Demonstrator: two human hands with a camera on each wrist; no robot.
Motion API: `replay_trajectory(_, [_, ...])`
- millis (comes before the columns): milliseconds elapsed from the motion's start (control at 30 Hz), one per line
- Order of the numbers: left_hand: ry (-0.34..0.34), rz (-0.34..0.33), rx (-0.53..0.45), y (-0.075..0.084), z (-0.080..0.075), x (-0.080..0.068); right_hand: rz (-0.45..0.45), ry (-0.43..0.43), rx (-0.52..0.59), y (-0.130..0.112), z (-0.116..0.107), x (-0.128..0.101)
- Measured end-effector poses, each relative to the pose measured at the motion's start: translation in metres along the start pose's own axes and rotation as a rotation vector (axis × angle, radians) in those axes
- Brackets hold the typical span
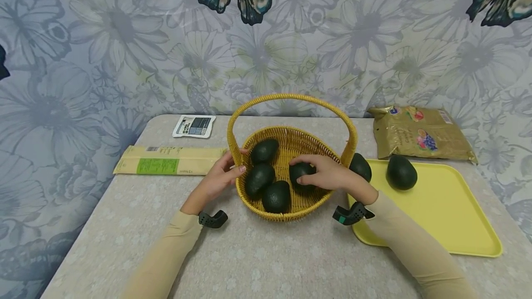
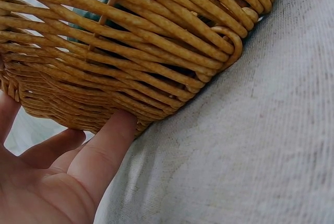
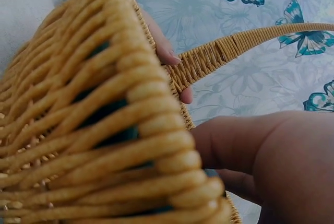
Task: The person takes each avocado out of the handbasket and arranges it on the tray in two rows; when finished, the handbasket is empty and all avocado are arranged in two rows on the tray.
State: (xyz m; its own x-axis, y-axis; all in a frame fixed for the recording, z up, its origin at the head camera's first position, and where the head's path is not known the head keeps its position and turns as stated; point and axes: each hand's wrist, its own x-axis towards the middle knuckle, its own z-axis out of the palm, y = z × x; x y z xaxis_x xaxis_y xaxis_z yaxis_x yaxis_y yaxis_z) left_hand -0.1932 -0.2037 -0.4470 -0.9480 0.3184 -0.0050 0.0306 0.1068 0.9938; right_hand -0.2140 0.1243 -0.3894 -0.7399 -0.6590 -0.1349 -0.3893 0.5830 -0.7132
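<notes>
A yellow wicker basket [image 1: 287, 135] with a tall arched handle stands mid-table. Inside it, on the left, lie three dark green avocados, one of them at the front [image 1: 276, 196]. My right hand [image 1: 322, 174] reaches over the right rim and grips another avocado [image 1: 302, 173] low in the basket, its fingers curled round the top. By the handle's left base my left hand [image 1: 216, 176] holds the basket, thumb at the rim; fingers [image 2: 107, 153] touch the woven outer wall. In the right wrist view the rim hides most of the gripped avocado.
A yellow tray [image 1: 440, 211] at right bears two avocados, one at its back edge [image 1: 401, 172], the other partly behind the handle [image 1: 360, 167]. Behind it lies a gold packet [image 1: 420, 133]. Left of the basket are a long yellow packet [image 1: 166, 160] and a small white packet [image 1: 194, 126].
</notes>
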Motion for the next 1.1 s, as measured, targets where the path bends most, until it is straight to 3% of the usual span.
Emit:
replay_trajectory(733, [-0.007,-0.006,-0.005,0.000,0.001,0.002,-0.012,-0.011,0.097,0.000,-0.004,-0.006])
replay_trajectory(1100, [0.000,-0.016,-0.006,-0.001,0.000,0.002,-0.026,0.023,0.094,-0.007,-0.008,-0.011])
